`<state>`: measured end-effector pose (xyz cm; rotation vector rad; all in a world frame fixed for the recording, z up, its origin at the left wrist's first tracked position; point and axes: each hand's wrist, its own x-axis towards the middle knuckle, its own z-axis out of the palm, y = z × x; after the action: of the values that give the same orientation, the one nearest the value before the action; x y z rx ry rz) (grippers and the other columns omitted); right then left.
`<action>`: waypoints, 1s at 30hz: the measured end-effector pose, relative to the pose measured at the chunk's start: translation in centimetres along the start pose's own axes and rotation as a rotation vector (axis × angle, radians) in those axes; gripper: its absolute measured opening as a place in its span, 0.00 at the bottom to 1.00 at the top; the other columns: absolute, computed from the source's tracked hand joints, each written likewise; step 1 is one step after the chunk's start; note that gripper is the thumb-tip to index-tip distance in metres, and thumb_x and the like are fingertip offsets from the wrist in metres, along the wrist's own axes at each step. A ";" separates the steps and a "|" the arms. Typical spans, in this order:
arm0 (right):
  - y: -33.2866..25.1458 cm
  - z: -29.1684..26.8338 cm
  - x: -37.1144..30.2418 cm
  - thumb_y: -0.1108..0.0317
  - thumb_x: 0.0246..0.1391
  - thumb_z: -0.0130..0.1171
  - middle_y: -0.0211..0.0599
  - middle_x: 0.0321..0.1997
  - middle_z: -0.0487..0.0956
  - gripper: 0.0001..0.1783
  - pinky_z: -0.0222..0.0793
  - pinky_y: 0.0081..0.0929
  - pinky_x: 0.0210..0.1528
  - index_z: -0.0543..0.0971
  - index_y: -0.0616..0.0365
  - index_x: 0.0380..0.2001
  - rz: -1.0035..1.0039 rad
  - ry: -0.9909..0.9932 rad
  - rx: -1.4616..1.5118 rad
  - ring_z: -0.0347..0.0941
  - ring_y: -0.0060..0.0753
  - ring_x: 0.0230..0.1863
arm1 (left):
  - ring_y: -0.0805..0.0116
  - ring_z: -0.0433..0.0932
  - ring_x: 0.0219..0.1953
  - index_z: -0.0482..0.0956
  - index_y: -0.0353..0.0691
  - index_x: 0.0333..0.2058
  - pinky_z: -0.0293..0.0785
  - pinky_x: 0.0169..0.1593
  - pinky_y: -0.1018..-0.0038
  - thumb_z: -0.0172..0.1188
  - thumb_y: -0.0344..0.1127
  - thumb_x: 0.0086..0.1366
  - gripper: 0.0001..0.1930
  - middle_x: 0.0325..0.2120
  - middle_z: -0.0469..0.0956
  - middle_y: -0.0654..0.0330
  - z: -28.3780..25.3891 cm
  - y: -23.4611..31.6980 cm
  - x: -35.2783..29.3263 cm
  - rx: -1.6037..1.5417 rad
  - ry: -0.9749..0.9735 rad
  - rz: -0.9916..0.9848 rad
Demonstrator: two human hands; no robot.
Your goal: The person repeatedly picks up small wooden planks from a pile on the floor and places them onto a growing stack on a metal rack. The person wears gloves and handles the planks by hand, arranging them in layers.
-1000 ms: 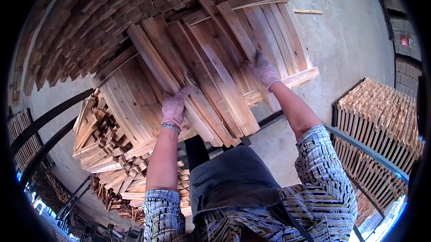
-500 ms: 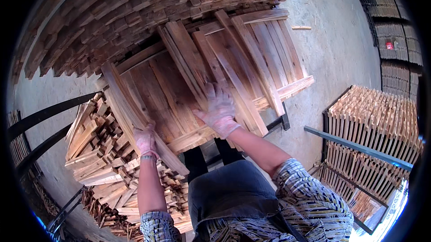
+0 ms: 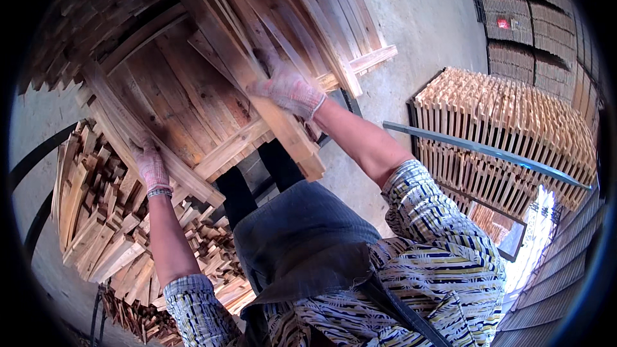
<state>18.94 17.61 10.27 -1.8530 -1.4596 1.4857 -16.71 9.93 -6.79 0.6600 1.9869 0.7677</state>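
Observation:
In front of me is a wooden platform [image 3: 177,83] of side-by-side boards with a pale rail along its near edge. My left hand [image 3: 151,167], in a pinkish-white glove, grips wooden slats [image 3: 186,173] lying lengthwise at the platform's left end; some of its fingers are hidden. Farther right, my right hand [image 3: 290,90], gloved alike, closes on a long wooden slat [image 3: 241,67], with the thumb on top and part of the fingers out of sight. That slat's near end juts past the rail. More loose slats [image 3: 321,22] lie across the platform's right part.
Below left is a heap of short wood offcuts [image 3: 109,218]. Stacked timber [image 3: 83,19] rises behind the platform. To the right stand a rack of upright slats [image 3: 501,115] and a metal bar [image 3: 482,151]. Bundled stacks [image 3: 514,19] line the far right, beyond concrete floor [image 3: 411,38].
My right hand has gone from lying spread on the slats to gripping one, which has shifted left across the boards. The whole view has swung, so the scene sits farther up and left.

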 end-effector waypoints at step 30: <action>10.1 -15.5 -0.5 0.61 0.57 0.55 0.51 0.67 0.68 0.35 0.58 0.34 0.68 0.63 0.58 0.67 0.020 0.172 -0.096 0.64 0.47 0.68 | 0.62 0.70 0.58 0.43 0.37 0.72 0.69 0.59 0.72 0.54 0.55 0.71 0.43 0.64 0.64 0.50 1.1 3.1 -1.4 -0.033 -0.068 -0.141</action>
<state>37.39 17.86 8.79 -2.0021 -1.4574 1.2500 -14.66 11.32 -4.25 0.5137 1.9324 0.6821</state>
